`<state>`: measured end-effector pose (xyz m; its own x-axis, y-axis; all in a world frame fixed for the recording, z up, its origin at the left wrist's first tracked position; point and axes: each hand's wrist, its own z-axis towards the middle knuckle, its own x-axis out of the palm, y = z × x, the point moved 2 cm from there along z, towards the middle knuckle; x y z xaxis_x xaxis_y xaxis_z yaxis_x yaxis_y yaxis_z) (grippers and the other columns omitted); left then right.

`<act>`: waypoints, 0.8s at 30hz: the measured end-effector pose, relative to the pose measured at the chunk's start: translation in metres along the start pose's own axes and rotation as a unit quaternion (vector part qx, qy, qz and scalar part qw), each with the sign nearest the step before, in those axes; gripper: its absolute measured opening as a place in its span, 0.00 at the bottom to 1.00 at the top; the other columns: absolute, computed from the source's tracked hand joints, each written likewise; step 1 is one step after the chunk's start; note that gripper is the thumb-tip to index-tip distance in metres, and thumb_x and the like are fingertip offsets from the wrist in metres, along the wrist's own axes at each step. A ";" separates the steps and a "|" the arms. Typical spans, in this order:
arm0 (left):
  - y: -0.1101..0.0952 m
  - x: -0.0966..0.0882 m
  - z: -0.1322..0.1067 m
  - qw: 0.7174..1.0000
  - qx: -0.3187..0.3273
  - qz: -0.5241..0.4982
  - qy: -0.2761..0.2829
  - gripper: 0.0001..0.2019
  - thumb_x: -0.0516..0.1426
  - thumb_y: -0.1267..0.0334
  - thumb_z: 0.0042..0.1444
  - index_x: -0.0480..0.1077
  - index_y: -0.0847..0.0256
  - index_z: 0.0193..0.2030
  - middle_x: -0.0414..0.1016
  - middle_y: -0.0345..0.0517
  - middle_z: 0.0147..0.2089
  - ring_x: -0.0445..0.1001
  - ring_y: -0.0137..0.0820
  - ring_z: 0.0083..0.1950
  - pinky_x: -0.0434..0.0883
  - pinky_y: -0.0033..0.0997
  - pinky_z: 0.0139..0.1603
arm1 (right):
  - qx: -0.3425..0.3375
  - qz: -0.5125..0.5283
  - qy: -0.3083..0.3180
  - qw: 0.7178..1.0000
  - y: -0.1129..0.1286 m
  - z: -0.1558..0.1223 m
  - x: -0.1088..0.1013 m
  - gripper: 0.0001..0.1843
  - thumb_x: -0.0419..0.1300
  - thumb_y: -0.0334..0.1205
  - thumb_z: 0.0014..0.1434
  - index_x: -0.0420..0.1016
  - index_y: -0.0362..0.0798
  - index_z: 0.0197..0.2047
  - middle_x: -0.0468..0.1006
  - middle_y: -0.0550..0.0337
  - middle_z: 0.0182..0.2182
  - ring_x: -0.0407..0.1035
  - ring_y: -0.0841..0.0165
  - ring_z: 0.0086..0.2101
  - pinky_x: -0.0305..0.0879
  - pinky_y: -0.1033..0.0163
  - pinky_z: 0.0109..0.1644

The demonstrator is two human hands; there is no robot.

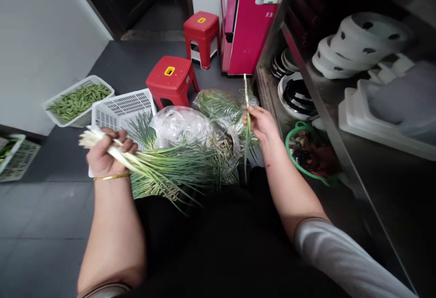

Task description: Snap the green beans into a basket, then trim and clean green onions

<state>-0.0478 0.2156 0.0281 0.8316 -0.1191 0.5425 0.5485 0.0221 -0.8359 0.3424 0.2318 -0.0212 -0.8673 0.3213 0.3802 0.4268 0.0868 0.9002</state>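
My left hand (108,151) is closed round a thick bunch of green onions (163,161), white ends pointing left and long green leaves trailing right across my lap. Between the thumb and fingers of my right hand (259,122) is a single green onion (246,90), held upright with its pale end up and its leaves hanging down. Below and between the hands lie more green onions and a clear plastic bag (182,125). A second bag of green onions (218,105) sits just beyond. Behind my left hand stands a white basket (122,105) with some green leaves in it.
Two red stools (170,80) stand ahead, near a pink cabinet (247,25). At left is a white basket of green pods (80,100). A green-rimmed basket (299,127) sits under the metal shelf (327,102) on my right, which holds white stacked containers (361,43).
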 end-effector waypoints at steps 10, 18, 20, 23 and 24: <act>0.117 0.080 -0.003 0.950 -0.180 0.254 -0.041 0.12 0.68 0.66 0.34 0.71 0.67 0.25 0.69 0.38 0.19 0.62 0.21 0.16 0.61 0.23 0.16 | 0.128 0.035 0.076 0.988 -0.055 -0.042 0.066 0.17 0.71 0.40 0.37 0.73 0.46 0.31 0.76 0.65 0.24 0.69 0.75 0.25 0.65 0.71 0.26; 0.133 0.088 -0.004 0.949 -0.188 0.248 -0.048 0.12 0.67 0.66 0.33 0.68 0.65 0.22 0.66 0.35 0.17 0.61 0.21 0.16 0.59 0.23 0.15 | -0.034 -0.150 0.095 0.983 -0.077 -0.058 0.080 0.11 0.65 0.44 0.45 0.74 0.47 0.30 0.77 0.61 0.28 0.71 0.68 0.31 0.68 0.61 0.40; 0.134 0.084 -0.003 0.951 -0.203 0.231 -0.020 0.12 0.67 0.66 0.33 0.67 0.65 0.22 0.65 0.35 0.16 0.61 0.21 0.15 0.59 0.24 0.15 | -0.092 -0.228 0.137 0.960 -0.070 -0.060 0.080 0.09 0.62 0.41 0.48 0.76 0.47 0.33 0.78 0.59 0.30 0.71 0.68 0.32 0.67 0.61 0.40; 0.133 0.078 -0.003 0.952 -0.222 0.207 0.027 0.13 0.67 0.68 0.33 0.66 0.65 0.22 0.64 0.34 0.17 0.61 0.21 0.15 0.60 0.24 0.16 | -0.147 -0.323 0.184 0.917 -0.058 -0.060 0.075 0.07 0.59 0.37 0.51 0.76 0.46 0.34 0.78 0.58 0.32 0.71 0.68 0.34 0.67 0.61 0.41; 0.132 0.076 -0.003 0.951 -0.229 0.202 0.037 0.14 0.67 0.68 0.33 0.66 0.65 0.22 0.64 0.34 0.17 0.61 0.21 0.15 0.60 0.24 0.16 | -0.153 -0.342 0.188 0.908 -0.053 -0.058 0.072 0.07 0.59 0.36 0.51 0.76 0.46 0.33 0.78 0.58 0.32 0.71 0.68 0.34 0.67 0.61 0.41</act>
<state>0.0878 0.2064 -0.0412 0.9487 -0.2626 0.1759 0.0754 -0.3525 -0.9328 0.2425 0.1954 -0.0295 -0.9531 -0.0591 -0.2967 -0.2864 -0.1400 0.9478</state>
